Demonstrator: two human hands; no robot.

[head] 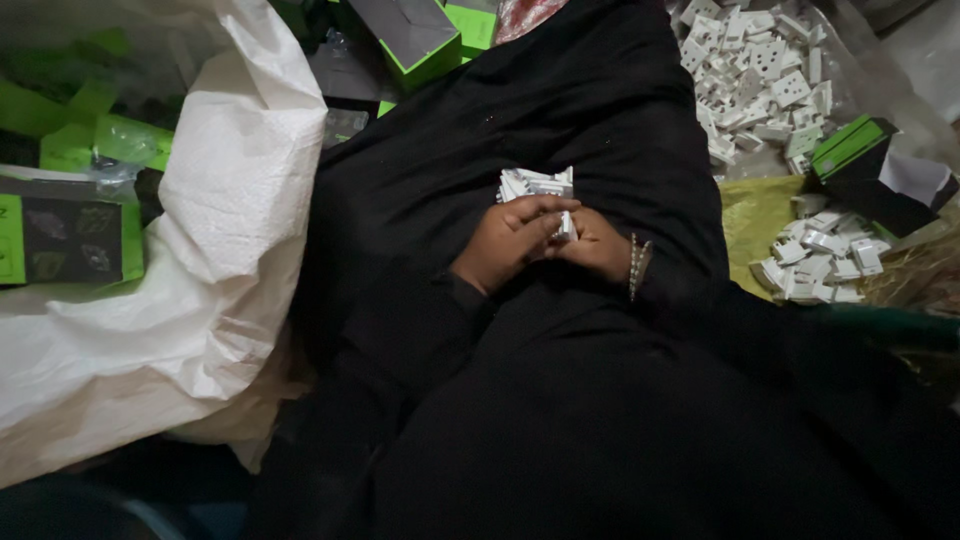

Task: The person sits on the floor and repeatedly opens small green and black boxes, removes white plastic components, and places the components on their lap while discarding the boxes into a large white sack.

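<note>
White plastic sockets (538, 186) sit stacked in both hands: left hand (510, 243) and right hand (597, 247) close around them over the black-robed lap (560, 380).

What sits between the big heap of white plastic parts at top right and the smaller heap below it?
In the head view, a black and green box on yellow cloth lies between the big heap and the smaller heap.

I hold a small stack of white plastic socket parts (537, 186) over my black-robed lap, their square edges fanned upward, partly hidden behind my fingers.
</note>
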